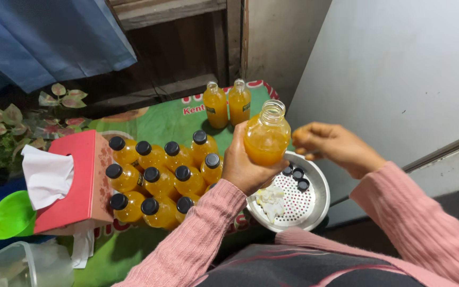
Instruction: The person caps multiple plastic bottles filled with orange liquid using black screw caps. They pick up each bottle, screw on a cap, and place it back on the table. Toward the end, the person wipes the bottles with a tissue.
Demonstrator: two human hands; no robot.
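My left hand [245,162] grips an uncapped clear bottle of orange juice [266,135], held upright above the table's right side. My right hand [333,146] hovers just right of the bottle, fingers curled together; whether it pinches a cap cannot be seen. Below both hands lies a perforated metal tray [314,204] with a few black caps [297,174] and a crumpled white tissue [270,201]. Several capped juice bottles [160,178] stand grouped to the left. Two uncapped juice bottles [227,104] stand at the far edge.
A red tissue box [83,183] sits left of the capped bottles on the green printed table cover [155,125]. A green plastic scoop [7,215] and a clear container [22,266] lie at the near left. A white wall [399,69] rises on the right.
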